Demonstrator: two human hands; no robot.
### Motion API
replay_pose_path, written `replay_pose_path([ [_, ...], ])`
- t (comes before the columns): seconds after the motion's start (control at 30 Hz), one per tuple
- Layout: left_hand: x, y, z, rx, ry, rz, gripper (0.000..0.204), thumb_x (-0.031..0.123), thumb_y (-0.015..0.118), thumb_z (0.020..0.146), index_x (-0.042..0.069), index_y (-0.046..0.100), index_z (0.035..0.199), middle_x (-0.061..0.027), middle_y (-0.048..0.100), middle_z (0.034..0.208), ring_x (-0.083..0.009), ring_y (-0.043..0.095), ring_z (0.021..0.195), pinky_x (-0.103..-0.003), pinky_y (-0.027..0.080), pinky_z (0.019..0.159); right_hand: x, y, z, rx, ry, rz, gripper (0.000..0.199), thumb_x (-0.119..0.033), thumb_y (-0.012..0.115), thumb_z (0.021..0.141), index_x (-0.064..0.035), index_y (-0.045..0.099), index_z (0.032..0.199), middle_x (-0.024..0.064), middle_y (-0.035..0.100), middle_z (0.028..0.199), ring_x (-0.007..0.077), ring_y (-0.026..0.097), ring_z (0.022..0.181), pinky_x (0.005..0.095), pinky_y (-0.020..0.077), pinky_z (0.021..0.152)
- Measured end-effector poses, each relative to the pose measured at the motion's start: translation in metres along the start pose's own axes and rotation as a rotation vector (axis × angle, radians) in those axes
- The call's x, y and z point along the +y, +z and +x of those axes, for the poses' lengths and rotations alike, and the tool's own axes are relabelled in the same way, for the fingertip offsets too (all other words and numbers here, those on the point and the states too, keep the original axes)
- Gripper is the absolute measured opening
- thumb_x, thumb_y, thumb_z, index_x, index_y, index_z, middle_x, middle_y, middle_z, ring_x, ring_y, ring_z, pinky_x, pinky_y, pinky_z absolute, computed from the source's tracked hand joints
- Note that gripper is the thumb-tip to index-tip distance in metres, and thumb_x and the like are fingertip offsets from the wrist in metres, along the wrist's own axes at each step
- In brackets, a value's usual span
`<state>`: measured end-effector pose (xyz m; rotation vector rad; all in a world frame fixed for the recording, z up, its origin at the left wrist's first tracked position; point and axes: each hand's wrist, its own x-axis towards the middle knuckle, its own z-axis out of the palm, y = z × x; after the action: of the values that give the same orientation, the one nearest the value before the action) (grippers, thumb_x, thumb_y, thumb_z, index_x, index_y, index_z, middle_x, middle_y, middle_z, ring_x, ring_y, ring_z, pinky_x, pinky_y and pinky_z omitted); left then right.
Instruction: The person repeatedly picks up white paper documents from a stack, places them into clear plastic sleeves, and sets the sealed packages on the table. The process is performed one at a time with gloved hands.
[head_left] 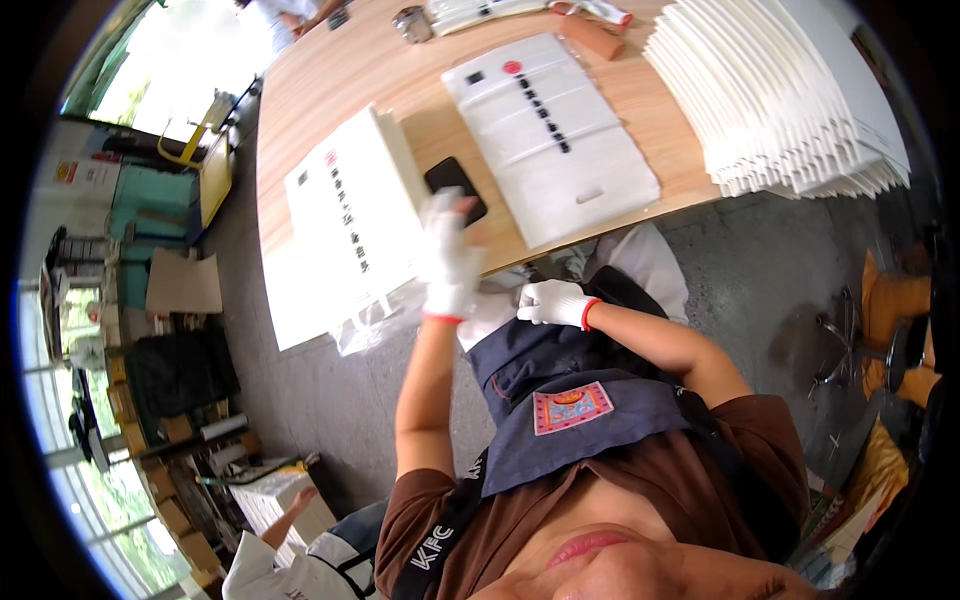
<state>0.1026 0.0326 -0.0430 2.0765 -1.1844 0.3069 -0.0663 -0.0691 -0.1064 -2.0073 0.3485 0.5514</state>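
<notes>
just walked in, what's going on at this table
Someone in a navy apron is at a wooden table, wearing white gloves. Their left hand is blurred beside the white printed bags, partly covering a black phone; whether it holds anything can't be told. The right hand is curled in front of the body, off the table, with nothing visible in it. A flat white printed bag lies right of the phone, and a big white stack sits farther right.

Left hand (451, 258): blurred | bag stack (348, 215): edge hidden | white bundle (468, 14): cut off
</notes>
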Motion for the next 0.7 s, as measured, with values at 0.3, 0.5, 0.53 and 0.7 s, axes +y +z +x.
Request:
replay_pose_path([
  [0.3,0.059,0.184,0.039,-0.398,-0.021,0.064,0.013,0.025,0.065,0.076,0.014,0.069,0.080,-0.0091,0.066,0.089,-0.0289,0.061,0.086,-0.040,0.048,0.080,0.033,-0.034,-0.067,0.142,-0.032,0.240,0.031,-0.037,0.056,0.086,-0.0078,0.064,0.091,0.0058,0.069,0.080,0.0169,0.067,0.071,0.0322,0.0510,0.067],
  [0.5,0.047,0.170,0.066,-0.588,-0.300,-0.393,0.016,0.014,0.053,0.084,0.007,0.067,0.086,-0.0097,0.066,0.087,-0.0254,0.064,0.083,-0.035,0.048,0.077,0.076,-0.100,0.002,1.057,0.071,0.633,0.043,-0.045,0.062,0.087,-0.0043,0.060,0.102,0.0058,0.064,0.080,0.0122,0.062,0.071,0.0242,0.0472,0.053],
  [0.53,0.051,0.172,0.073,-0.606,-0.300,-0.321,0.015,0.013,0.053,0.085,0.008,0.066,0.091,-0.0104,0.066,0.087,-0.0235,0.063,0.081,-0.035,0.048,0.076,0.096,-0.125,0.027,0.741,-0.130,0.832,0.042,-0.043,0.058,0.090,-0.0040,0.060,0.104,0.0063,0.064,0.079,0.0159,0.064,0.071,0.0284,0.0482,0.056],
  [0.7,0.019,0.164,0.129,-0.299,-0.454,-1.161,0.025,0.007,0.051,0.092,0.013,0.051,0.116,-0.0152,0.066,0.092,-0.0165,0.059,0.068,-0.032,0.051,0.071,0.104,-0.145,0.051,0.608,0.133,0.686,0.033,-0.034,0.049,0.094,-0.0073,0.059,0.111,0.0097,0.063,0.075,0.0226,0.065,0.067,0.0341,0.0488,0.056],
])
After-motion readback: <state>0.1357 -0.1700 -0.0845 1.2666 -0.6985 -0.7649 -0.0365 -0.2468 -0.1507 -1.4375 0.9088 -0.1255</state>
